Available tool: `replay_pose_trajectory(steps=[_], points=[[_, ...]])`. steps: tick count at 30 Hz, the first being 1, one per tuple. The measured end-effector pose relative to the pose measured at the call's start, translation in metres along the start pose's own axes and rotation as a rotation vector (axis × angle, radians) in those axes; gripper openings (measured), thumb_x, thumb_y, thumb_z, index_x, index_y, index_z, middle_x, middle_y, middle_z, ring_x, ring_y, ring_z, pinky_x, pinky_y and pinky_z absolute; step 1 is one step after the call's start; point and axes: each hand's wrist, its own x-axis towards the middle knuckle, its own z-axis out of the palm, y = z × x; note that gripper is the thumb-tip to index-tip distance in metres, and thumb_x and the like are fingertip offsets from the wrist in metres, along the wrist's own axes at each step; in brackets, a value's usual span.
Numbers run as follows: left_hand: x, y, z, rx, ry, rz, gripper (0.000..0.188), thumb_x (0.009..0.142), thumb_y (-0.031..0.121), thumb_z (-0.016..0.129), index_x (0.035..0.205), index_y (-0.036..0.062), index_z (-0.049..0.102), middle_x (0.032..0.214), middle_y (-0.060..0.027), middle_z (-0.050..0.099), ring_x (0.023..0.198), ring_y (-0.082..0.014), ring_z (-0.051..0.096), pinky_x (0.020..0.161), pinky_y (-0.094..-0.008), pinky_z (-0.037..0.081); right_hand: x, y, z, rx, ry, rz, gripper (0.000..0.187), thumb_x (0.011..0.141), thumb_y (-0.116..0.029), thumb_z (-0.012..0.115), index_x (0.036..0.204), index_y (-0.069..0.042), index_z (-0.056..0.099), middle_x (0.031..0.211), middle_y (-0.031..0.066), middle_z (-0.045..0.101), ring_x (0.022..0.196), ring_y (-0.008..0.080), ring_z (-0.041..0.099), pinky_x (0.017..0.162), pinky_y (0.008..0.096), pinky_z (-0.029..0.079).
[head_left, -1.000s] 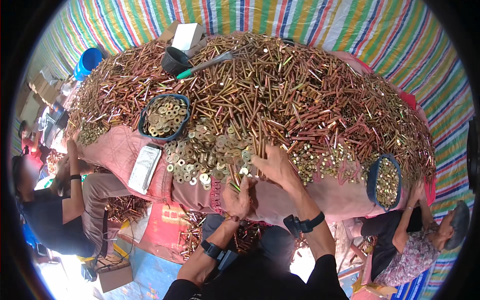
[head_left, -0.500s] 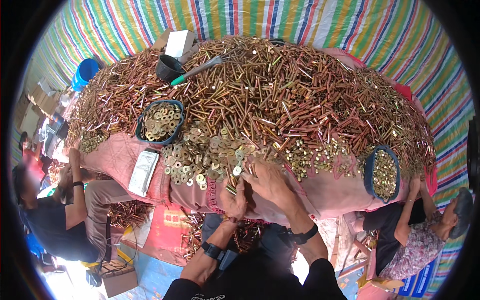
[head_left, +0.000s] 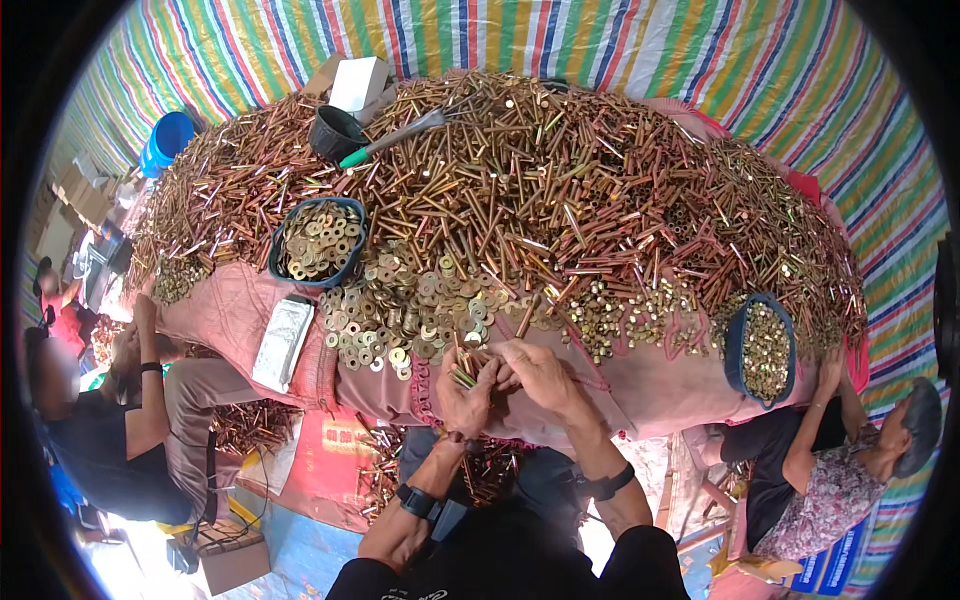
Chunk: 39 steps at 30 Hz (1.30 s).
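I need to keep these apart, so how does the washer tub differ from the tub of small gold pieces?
The washer tub holds flat washers; the gold-piece tub holds smaller, chunkier gold pieces. The washer tub stands left of centre, the gold-piece tub at the far right. The washer tub looks rounder, the gold-piece tub longer and narrower, though the lens may bend that. Both are blue and open-topped.
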Motion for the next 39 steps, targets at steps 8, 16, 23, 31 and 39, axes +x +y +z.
replay_pose_trajectory(steps=[8, 16, 23, 31, 39], points=[[0.004, 0.011, -0.003, -0.037, 0.005, 0.135, 0.023, 0.097, 0.001, 0.069, 0.118, 0.0012, 0.059, 0.098, -0.0082, 0.072, 0.083, -0.0120, 0.066, 0.075, -0.0291, 0.056, 0.018, 0.005, -0.009, -0.669, 0.443, -0.394, 0.028, 0.101, -0.020, 0.071, 0.120, 0.000, 0.072, 0.095, 0.0228, 0.075, 0.080, 0.0400, 0.073, 0.073, 0.0479, 0.056], [0.012, 0.008, -0.015, 0.217, -0.029, 0.158, 0.024, 0.093, -0.001, 0.070, 0.116, 0.0019, 0.065, 0.098, -0.0003, 0.067, 0.083, -0.0077, 0.061, 0.075, -0.0239, 0.052, 0.005, -0.004, -0.031, -0.842, 0.518, -0.030, 0.024, 0.096, -0.030, 0.077, 0.100, -0.007, 0.075, 0.084, 0.0216, 0.074, 0.081, 0.0460, 0.071, 0.073, 0.0548, 0.054], [0.006, 0.005, -0.009, 0.056, 0.047, 0.122, 0.026, 0.095, 0.004, 0.074, 0.120, -0.0006, 0.068, 0.098, -0.0083, 0.074, 0.082, -0.0133, 0.070, 0.076, -0.0281, 0.056, 0.013, 0.000, -0.021, -0.864, 0.558, 0.005, 0.028, 0.091, -0.032, 0.081, 0.094, -0.004, 0.076, 0.086, 0.0224, 0.075, 0.083, 0.0458, 0.072, 0.076, 0.0559, 0.054], [0.000, 0.002, -0.010, 0.139, -0.129, 0.140, 0.023, 0.097, 0.010, 0.074, 0.118, 0.0020, 0.070, 0.089, -0.0060, 0.076, 0.081, -0.0109, 0.070, 0.073, -0.0272, 0.056, 0.023, 0.003, -0.042, -0.974, 0.527, -0.146, 0.023, 0.088, -0.023, 0.079, 0.093, -0.002, 0.071, 0.093, 0.0214, 0.073, 0.087, 0.0441, 0.071, 0.078, 0.0557, 0.054], [0.008, -0.006, -0.001, 0.301, -0.080, 0.447, 0.025, 0.091, 0.006, 0.077, 0.114, 0.0036, 0.071, 0.095, -0.0112, 0.075, 0.083, -0.0241, 0.074, 0.078, -0.0342, 0.057, 0.077, -0.009, -0.097, -1.020, 0.480, -0.440, 0.018, 0.084, -0.014, 0.082, 0.089, -0.005, 0.067, 0.089, 0.0160, 0.061, 0.082, 0.0411, 0.067, 0.074, 0.0550, 0.051]])
